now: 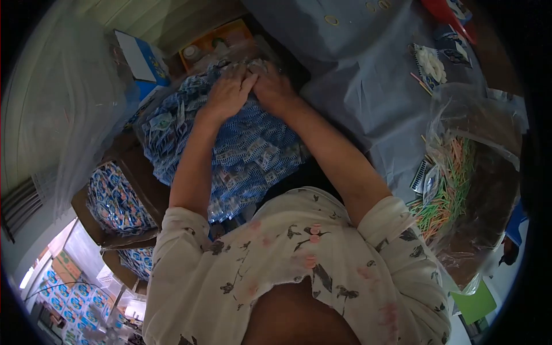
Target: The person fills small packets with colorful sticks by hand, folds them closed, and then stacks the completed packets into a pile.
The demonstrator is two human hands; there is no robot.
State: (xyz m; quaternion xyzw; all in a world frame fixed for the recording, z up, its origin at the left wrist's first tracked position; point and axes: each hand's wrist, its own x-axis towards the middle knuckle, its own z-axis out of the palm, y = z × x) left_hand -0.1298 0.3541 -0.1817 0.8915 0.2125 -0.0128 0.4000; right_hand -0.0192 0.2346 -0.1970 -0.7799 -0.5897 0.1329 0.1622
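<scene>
Hands first: both are pressed down together on the far end of a big clear plastic bag of blue-and-white sachets [247,149]. The left hand [229,95] lies flat with its fingers curled over the top of the heap, and the right hand [275,89] sits just beside it, thumbs touching or nearly so. Each seems closed on a gather of the bag's film at its upper edge, though the fingertips are buried in the crinkled plastic and I cannot tell how firm the hold is.

The bag runs lengthwise from the hands back toward the person's body, under both forearms, so its bulk lies on the near side of the hands and its mouth right beneath them. Neither hand is clearly nearer; they meet at the same spot.

Off to the left hand's side stands an open cardboard box [118,198] filled with more of the same sachets. Out past the right forearm, a second clear bag of coloured sticks [451,184] slumps open on a pale blue cloth [374,98]. Beyond the fingers sits a small blue-and-white carton [141,57].
</scene>
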